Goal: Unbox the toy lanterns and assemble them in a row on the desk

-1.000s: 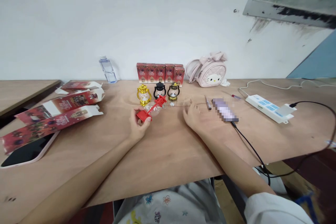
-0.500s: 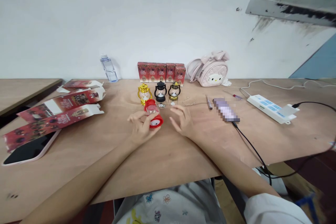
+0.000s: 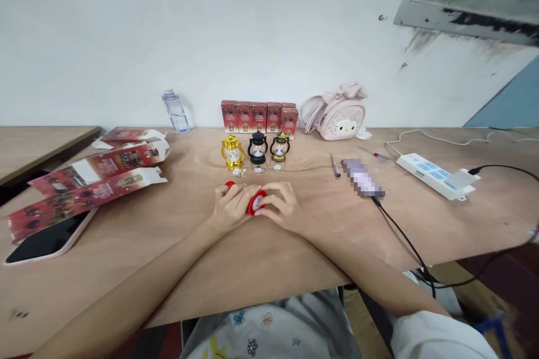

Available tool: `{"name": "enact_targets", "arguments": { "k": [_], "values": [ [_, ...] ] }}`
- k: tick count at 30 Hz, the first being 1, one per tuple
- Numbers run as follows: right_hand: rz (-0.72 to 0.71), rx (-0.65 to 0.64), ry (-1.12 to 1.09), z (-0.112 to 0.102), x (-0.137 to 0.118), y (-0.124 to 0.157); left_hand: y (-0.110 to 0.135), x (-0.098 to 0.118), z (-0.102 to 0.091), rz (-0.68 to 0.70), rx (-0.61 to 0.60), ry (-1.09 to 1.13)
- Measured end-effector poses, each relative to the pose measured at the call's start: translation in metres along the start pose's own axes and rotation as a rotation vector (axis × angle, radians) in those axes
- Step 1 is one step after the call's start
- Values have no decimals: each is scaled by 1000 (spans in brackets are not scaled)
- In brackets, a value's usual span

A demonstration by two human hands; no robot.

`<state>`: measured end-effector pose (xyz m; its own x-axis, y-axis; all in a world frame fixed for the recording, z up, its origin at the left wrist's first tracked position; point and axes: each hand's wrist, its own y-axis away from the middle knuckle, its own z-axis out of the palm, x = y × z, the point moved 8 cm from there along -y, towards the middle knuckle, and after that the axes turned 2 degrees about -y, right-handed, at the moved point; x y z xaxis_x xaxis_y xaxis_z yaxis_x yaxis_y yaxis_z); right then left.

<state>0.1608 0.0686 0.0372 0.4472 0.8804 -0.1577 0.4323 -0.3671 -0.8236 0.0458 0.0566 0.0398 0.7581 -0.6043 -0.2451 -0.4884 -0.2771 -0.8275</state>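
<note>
A small red toy lantern [image 3: 255, 203] lies on its side in my hands, its base turned toward the right. My left hand [image 3: 229, 208] wraps round the body and covers most of it; a bit of the red top shows past the fingers. The fingertips of my right hand [image 3: 283, 207] pinch the rim of the round base. Beyond them stand three more little lanterns: a gold one [image 3: 232, 152], a black one [image 3: 257, 148] and a black-and-gold one [image 3: 280, 147]. Small whitish and metallic bits [image 3: 238, 173] lie in front of these.
Red boxes [image 3: 259, 118] line the wall beside a pink bag [image 3: 343, 118]. Flattened red cartons [image 3: 101, 182] cover part of a phone [image 3: 50, 241] at left, near a water bottle [image 3: 176, 111]. A pen [image 3: 334, 165], another phone [image 3: 362, 178] and a power strip [image 3: 435, 174] lie right.
The red lantern has come nearer to me and turned so its base faces right. My left hand now wraps round it, and my right hand has moved in to grip the base.
</note>
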Motion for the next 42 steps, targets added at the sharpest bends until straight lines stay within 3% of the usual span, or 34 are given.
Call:
{"name": "enact_targets", "arguments": {
  "k": [6,12,18,25,28,33,36,38,42],
  "values": [
    [-7,0,-5,0,1,0,-9,9,-6,61,23,-77],
    [-129,58,194,1,-10,1,-12,10,-7,53,57,-143],
    [-193,17,291,9,-9,2,-10,5,4,3,-38,-123],
    [-192,62,131,8,-1,3,-7,-3,9,-46,-74,-124],
    [-25,84,169,2,27,3,-6,-8,10,-70,-92,-155],
    [567,-68,453,-9,123,18,-7,-9,8,-59,-70,-185],
    [846,-133,449,-18,169,37,-8,-6,8,-51,-69,-152],
    [918,-169,395,-19,188,46,-7,-6,10,-60,-82,-134],
    [876,-193,308,-18,207,48,-3,-11,16,-107,-132,-129]
  ]
}}
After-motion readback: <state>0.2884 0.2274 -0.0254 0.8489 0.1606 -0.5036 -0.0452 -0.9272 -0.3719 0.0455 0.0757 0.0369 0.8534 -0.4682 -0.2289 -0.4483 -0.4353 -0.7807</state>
